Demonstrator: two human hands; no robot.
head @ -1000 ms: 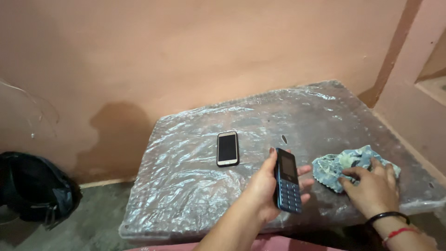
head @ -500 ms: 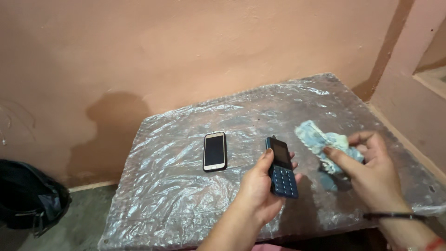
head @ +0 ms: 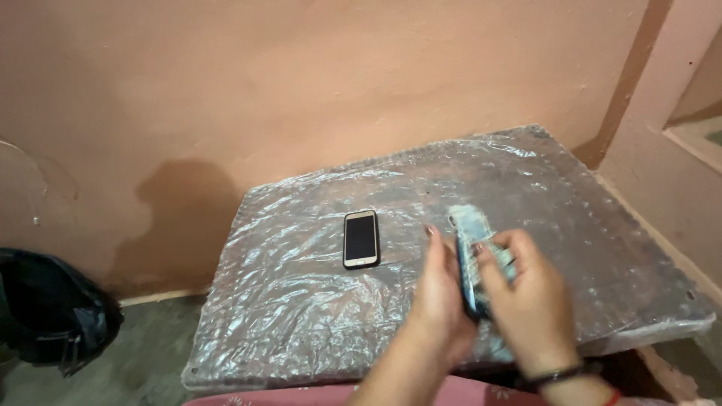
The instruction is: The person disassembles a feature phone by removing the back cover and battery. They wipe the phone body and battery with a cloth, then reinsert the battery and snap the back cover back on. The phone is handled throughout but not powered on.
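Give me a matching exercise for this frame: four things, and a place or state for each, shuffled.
Things:
1. smartphone
2. keypad phone
3. cloth
4. black bag

Places or states:
A. on the floor, left of the table
B. lying flat on the plastic-covered table, untouched
C. held edge-on in the left hand
D. pressed against the phone by the right hand

Pairs: 1-B, 2-C, 3-D, 4-A

A smartphone (head: 361, 239) with a dark screen lay face up on the plastic-wrapped table (head: 301, 301), just left of my grip and apart from it. A black bag (head: 53, 312) sat on the floor (head: 143, 361), far to my left. A pink wall (head: 301, 83) stood beyond.
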